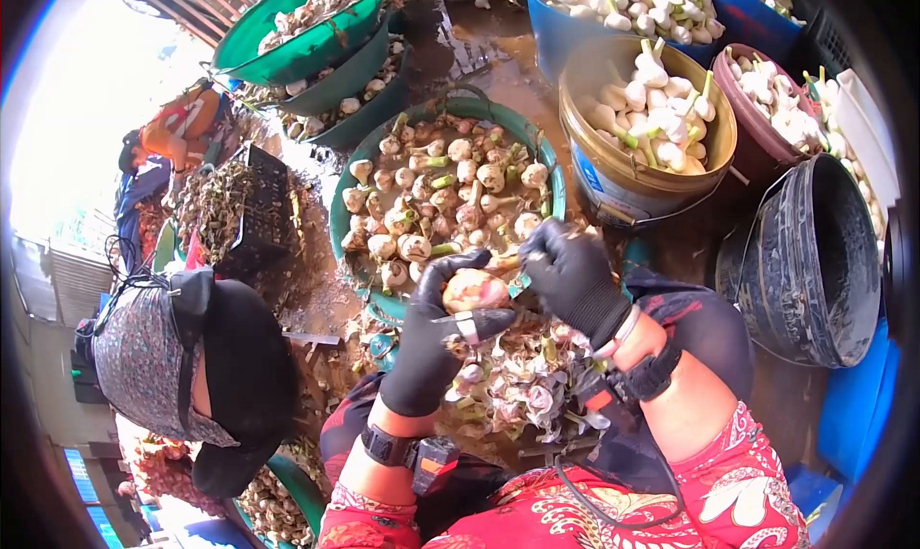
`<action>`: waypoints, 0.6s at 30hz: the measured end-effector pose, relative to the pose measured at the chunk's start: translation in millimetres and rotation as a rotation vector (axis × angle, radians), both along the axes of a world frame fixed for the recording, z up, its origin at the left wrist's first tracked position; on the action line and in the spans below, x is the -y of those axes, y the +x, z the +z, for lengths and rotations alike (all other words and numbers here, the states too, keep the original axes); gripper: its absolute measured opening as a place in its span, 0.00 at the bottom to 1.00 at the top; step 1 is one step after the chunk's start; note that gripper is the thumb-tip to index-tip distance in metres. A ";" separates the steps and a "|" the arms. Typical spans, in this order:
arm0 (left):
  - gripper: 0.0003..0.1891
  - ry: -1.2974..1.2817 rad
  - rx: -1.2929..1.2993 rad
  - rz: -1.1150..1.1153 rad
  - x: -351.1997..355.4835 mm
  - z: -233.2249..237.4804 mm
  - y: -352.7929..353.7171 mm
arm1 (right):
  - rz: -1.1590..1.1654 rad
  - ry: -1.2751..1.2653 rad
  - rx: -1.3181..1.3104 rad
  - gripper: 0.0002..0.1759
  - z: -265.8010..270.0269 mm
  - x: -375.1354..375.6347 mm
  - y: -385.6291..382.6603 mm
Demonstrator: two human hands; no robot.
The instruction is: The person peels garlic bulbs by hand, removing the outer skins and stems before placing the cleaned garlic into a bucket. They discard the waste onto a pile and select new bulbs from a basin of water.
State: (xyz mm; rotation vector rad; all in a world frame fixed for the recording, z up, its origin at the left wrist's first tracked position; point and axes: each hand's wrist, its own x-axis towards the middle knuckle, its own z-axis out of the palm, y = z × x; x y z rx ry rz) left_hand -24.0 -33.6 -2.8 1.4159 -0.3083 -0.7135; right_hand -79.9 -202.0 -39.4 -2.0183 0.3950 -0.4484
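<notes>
My left hand (431, 338), in a black glove, holds a dirty garlic bulb (474, 288) with a small blade along the thumb. My right hand (570, 271), also black-gloved, is closed on the bulb's stem or skin just to its right. Both hands are over a heap of garlic skins and trimmings (522, 377) in my lap. Right behind the hands stands a green basin (342, 238) full of unpeeled garlic bulbs.
A tan bucket (613, 185) and a maroon bucket (743, 132) hold cleaned white garlic. An empty dark bucket (815, 262) stands at right. Blue tubs (565, 32) and more green basins (307, 51) sit behind. Another person in a patterned head covering (182, 367) sits at left.
</notes>
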 end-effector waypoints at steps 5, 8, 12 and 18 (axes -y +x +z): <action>0.36 -0.108 0.074 0.011 -15.9 9.1 13.4 | -0.219 0.187 -0.144 0.13 -0.8 36.9 0.7; 0.37 -0.175 -0.157 0.017 -16.5 8.5 9.1 | -0.034 0.479 -0.146 0.10 5.0 22.0 -2.8; 0.36 -0.290 -0.186 0.051 -8.5 8.3 3.8 | 0.119 0.719 0.112 0.02 16.4 4.9 0.2; 0.37 -0.147 -0.172 0.022 -5.3 -0.9 9.1 | 0.202 0.779 -0.089 0.07 15.7 -11.3 1.1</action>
